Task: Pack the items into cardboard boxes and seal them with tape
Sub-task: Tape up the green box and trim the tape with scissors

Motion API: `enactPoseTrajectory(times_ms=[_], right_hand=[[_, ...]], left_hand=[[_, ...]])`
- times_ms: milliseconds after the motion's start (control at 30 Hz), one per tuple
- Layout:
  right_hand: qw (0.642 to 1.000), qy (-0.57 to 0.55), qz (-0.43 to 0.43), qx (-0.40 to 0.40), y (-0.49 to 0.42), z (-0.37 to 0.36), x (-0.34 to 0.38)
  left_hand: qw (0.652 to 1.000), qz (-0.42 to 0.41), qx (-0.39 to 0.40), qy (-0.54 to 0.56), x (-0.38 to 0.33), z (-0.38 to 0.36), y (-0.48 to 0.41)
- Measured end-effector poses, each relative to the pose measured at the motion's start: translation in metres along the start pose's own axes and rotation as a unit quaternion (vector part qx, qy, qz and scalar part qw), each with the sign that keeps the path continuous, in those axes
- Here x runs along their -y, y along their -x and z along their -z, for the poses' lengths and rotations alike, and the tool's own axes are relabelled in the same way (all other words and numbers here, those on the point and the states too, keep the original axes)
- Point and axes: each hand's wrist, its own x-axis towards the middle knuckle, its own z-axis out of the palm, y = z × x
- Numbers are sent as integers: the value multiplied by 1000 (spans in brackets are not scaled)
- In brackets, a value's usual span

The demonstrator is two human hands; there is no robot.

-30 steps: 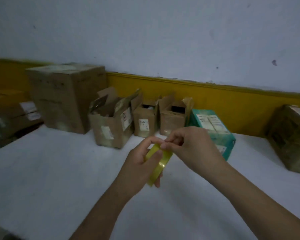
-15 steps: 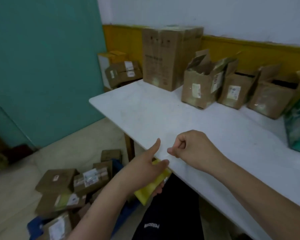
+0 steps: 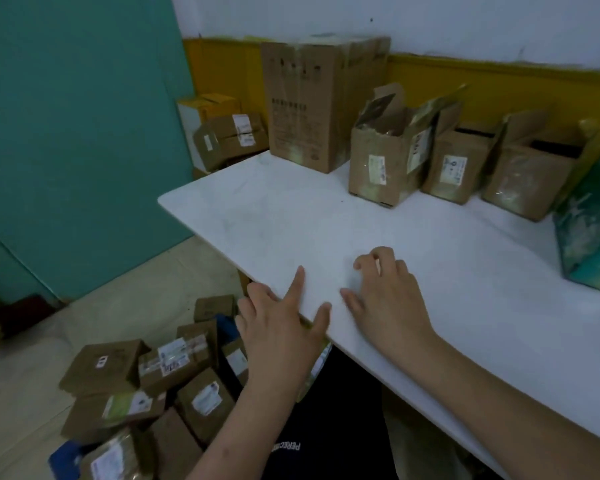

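Note:
My left hand [image 3: 281,334] is at the front edge of the white table [image 3: 291,216]. Its index finger and thumb stretch onto the tabletop and its other fingers curl below the edge. The yellowish tape roll [image 3: 321,358] peeks out beneath that palm, mostly hidden, and the hand appears to hold it. My right hand [image 3: 388,299] rests on the table just to the right with loosely curled fingertips touching the surface and nothing visible in it. Three open cardboard boxes [image 3: 378,168] [image 3: 447,171] [image 3: 527,181] stand along the back.
A tall sealed carton [image 3: 302,109] stands at the table's back left corner, and a teal printed box [image 3: 593,230] sits at the right edge. Several taped parcels [image 3: 174,362] lie piled on the floor at the left, below the table. More boxes [image 3: 229,136] are stacked against the teal wall.
The view has swung left and down. Both hands dropped from mid-air to the table's front edge; the right hand stopped pinching at the tape and now rests on the tabletop.

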Motion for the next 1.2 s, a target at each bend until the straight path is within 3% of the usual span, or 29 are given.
enactPoseTrajectory(times_ms=[133, 200, 333, 433, 500, 600, 667, 767, 867, 967, 1067, 1200], right_hand=[[987, -35, -1, -156, -6, 42, -33], [965, -22, -24, -261, -4, 74, -70], [912, 40, -112, -392, 9, 138, -177], [886, -34, -293, -359, 6, 173, -265], [839, -216, -423, -266, -3, 184, -306], [719, -536, -426, -118, -16, 176, -340], [691, -610, -381, -71, -20, 163, -345], [689, -637, -331, -98, -27, 148, -351], [714, -603, -290, -206, -32, 152, -359], [763, -497, -267, -314, -37, 157, -359], [792, -421, -276, -345, -39, 147, -357], [774, -455, -269, -347, -40, 131, -359]], left_hand=[[993, -95, -23, -64, -41, 7, -40], [979, -195, -26, 46, -89, 9, -60], [886, -342, 6, 313, -212, 7, -76], [834, -346, 101, 418, -300, -6, -86], [808, -306, 191, 466, -351, -20, -93], [778, -171, 346, 496, -412, -44, -98], [728, -63, 441, 521, -435, -62, -100], [643, -26, 497, 582, -450, -82, -109], [611, -73, 451, 647, -455, -91, -121], [598, -142, 404, 678, -457, -85, -123], [610, -185, 389, 665, -457, -87, -120], [662, -226, 346, 625, -456, -89, -116]])
